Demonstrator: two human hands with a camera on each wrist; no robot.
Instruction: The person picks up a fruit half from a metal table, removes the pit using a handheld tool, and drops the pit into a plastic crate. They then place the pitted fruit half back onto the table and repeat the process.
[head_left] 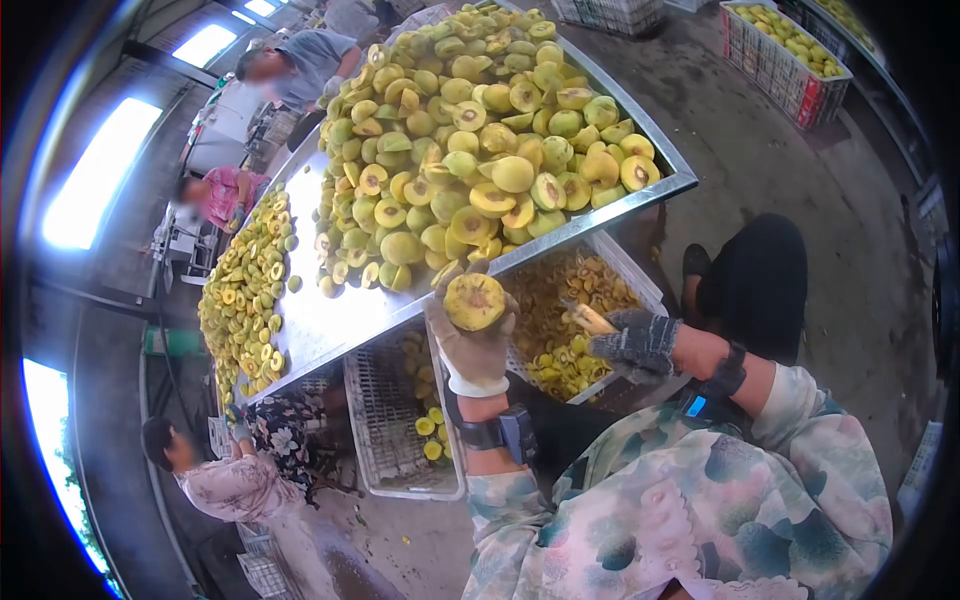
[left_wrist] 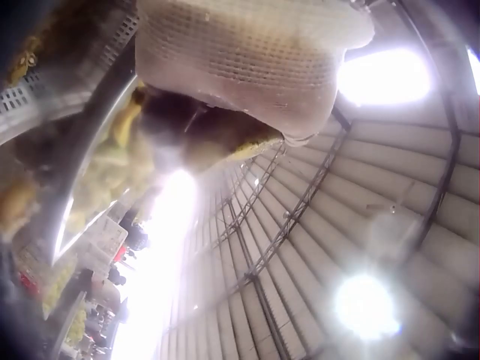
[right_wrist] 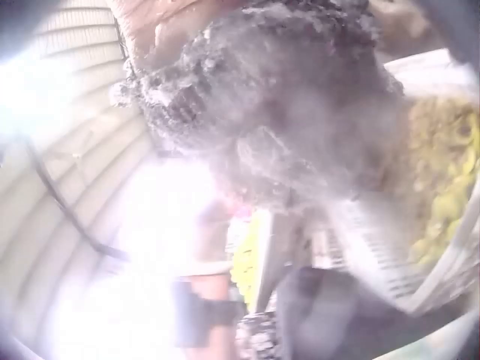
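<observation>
Left hand: in a pale fabric glove, its fingers curl round the edge of a round yellow fruit piece with a brown-marked face, held up just off the near rim of the table.
Right hand: at 3 o'clock from the left, in a grey knitted glove, it grips a slim tool with a pale tan handle, which points toward the fruit piece but stands apart from it; the tool's tip is too blurred to tell.
Between and below the hands: a white plastic crate of yellow scraps.
At 7 o'clock: a grey-white slatted plastic crate with some yellow-green pieces inside.
At 12 o'clock: a large heap of green-and-yellow cut fruit on a shiny metal table with a raised rim.
Toward 10 o'clock: a smaller heap of cut fruit on the same table.
Farther out: a person in a pink top at 10 o'clock, a person in a pale patterned top at 8 o'clock, and a full crate with a red corner toward 2 o'clock.
</observation>
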